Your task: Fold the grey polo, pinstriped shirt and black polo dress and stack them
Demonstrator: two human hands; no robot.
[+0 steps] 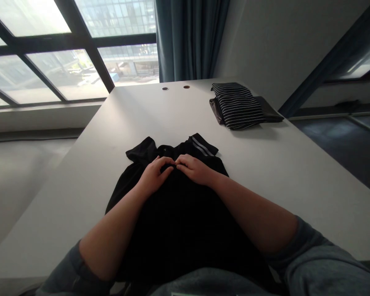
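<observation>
A black garment (179, 222) lies spread over the white table (105, 144) and reaches down to the near edge. Its short sleeves stick out at the far end, the right one with two grey stripes. My left hand (157, 174) rests near the collar, thumb and fingers curved round to the cloth. Beside it, almost touching at the fingertips, my right hand (193, 167) is closed in a similar way at the middle of the garment's upper part. What the fingertips pinch is too small and dark to tell.
A folded black garment with white stripes (239, 107) sits on dark folded cloth (268, 110) at the table's far right. Two round holes are near the far edge. Beyond are windows and a blue curtain (188, 41).
</observation>
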